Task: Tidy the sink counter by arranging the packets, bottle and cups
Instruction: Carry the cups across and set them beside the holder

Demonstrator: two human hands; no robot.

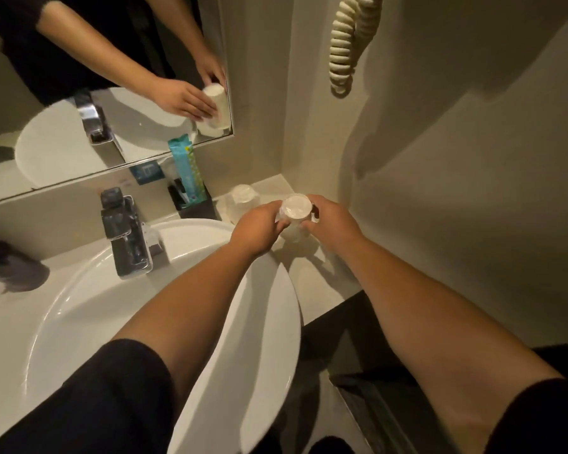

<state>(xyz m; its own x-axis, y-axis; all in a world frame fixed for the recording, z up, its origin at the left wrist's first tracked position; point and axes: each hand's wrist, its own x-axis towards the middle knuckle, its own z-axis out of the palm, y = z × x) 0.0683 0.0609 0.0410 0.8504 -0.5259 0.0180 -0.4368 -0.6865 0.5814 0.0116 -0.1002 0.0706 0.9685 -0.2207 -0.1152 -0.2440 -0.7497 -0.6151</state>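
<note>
Wrapped cup (294, 209) held upside down over counter (312, 273) R of sink (184, 290), w/ left hand (259, 229) & right hand (330, 221) each pinching its sides. 2nd cup (243, 198) stands just behind, near black holder (195, 204) w/ teal packet (187, 168).

Two bare forearms extend from short black sleeves (112, 388) (loose-fitting, ending near the elbow), with no rings, watch or bracelets visible.

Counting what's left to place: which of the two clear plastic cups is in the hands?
The nearer clear plastic cup, gripped by left hand and right hand; the other cup stands untouched behind.
</note>
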